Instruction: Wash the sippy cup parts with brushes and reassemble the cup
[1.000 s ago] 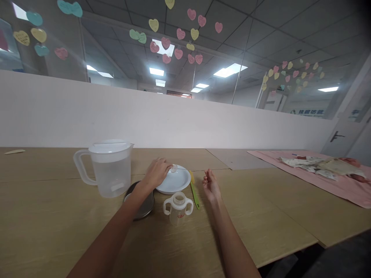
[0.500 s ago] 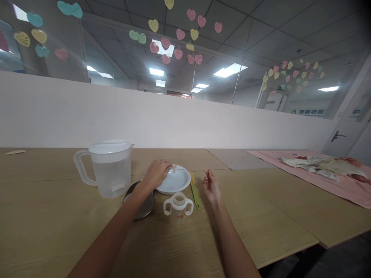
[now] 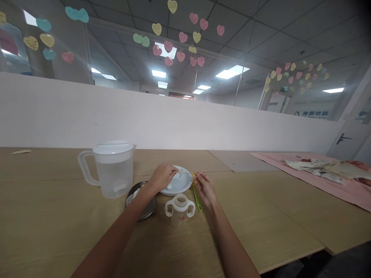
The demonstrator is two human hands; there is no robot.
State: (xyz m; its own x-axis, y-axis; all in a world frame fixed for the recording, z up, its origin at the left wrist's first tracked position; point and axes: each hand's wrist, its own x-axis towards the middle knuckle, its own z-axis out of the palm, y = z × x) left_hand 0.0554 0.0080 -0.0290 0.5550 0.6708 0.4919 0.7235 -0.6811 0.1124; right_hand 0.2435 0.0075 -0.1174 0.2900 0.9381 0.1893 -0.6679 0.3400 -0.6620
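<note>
My left hand (image 3: 162,177) is closed in a pinch over the white plate (image 3: 183,187), holding a small clear piece (image 3: 180,173) at its fingertips. From that piece a thin line, perhaps a wire or thin rod, runs toward my right hand (image 3: 205,187), whose fingertips are pinched at the plate's right edge. What the right fingers hold is too small to tell. Under the right hand lies a green-handled brush (image 3: 197,199) with a yellow head. A clear two-handled baby bottle (image 3: 180,212), open at the top, stands upright in front of the plate.
Left of the plate, a metal tray (image 3: 148,211) holding small white pieces is partly covered by my left forearm. A lidded water pitcher (image 3: 114,166) stands behind it. A pink cloth (image 3: 319,181) with crumpled fabric lies at the far right. A white wall (image 3: 174,123) borders the table's back.
My right hand has moved left and its fingertips have come to the plate's edge, close to the left hand. My left hand still pinches the clear piece. The view has shifted slightly.
</note>
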